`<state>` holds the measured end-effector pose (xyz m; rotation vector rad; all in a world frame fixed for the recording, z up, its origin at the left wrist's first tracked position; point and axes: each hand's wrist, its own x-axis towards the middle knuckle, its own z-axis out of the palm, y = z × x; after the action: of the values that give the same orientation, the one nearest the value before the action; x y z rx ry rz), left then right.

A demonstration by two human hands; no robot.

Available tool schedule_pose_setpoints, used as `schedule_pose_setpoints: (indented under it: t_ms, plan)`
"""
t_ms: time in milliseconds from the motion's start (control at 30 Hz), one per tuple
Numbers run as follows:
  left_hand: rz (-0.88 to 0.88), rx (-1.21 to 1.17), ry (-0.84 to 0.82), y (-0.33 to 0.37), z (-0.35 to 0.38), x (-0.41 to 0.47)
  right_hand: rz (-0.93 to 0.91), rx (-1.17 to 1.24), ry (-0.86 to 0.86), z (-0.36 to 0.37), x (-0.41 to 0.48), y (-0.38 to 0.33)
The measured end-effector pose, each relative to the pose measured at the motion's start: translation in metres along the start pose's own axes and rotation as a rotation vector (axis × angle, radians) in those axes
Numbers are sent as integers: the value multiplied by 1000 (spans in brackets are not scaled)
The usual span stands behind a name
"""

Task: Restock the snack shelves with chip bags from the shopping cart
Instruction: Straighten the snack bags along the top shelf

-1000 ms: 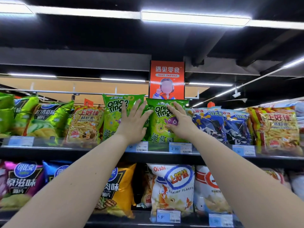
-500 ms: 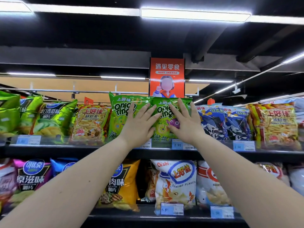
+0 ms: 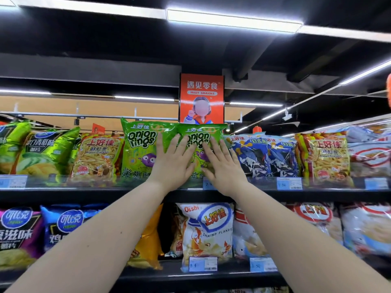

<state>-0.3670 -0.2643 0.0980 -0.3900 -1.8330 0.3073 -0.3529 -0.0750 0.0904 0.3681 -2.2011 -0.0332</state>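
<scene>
Two green onion rings bags stand upright side by side on the top shelf (image 3: 262, 193). The right onion rings bag (image 3: 201, 136) overlaps the left onion rings bag (image 3: 139, 149) a little. My left hand (image 3: 174, 163) lies flat with straight fingers on the seam between the two bags. My right hand (image 3: 222, 166) presses flat against the right bag's front, fingers spread. Both hands cover the lower middle of the right bag. The shopping cart is out of view.
Prawn cracker bags (image 3: 97, 157) and green chip bags (image 3: 44, 151) stand left of the onion rings; blue bags (image 3: 264, 155) and more prawn crackers (image 3: 325, 157) stand right. The lower shelf holds a shrimp flakes bag (image 3: 208, 231) and others. An orange sign (image 3: 202, 98) hangs above.
Both hands have slid closer together and flattened on the right onion rings bag, pushing it left against its neighbour and back onto the shelf. The view has tilted slightly.
</scene>
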Motion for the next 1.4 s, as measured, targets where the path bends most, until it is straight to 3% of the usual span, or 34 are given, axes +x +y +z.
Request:
schedule_pose_setpoints:
  t_ms: [133,333,467,600,700,833,1033,1133,1267,1400]
  plan:
    - [-17,-10,112,21,-6,8,-58,-47,159,-7,-16,23]
    - [200,-65,142,63,-5,39,142,21,229,-22,-42,91]
    - [249,-26,-10,91,6,49,93,-33,-5,-18,-59,124]
    - [153,-34,21,89,21,45,103,-92,-179,-9,-56,135]
    - [171,-22,64,88,33,40,139,-77,-193,-2,-54,131]
    - [187,-55,89,89,36,40,103,-47,-62,4,-55,116]
    - [214,-89,85,86,35,37,113,-114,-185,7,-46,96]
    - [231,-130,117,84,26,30,114,-65,-72,6,-53,97]
    - [211,-208,218,81,17,11,63,45,253,8,-73,88]
    - [179,-187,239,71,11,-4,7,137,336,9,-76,68]
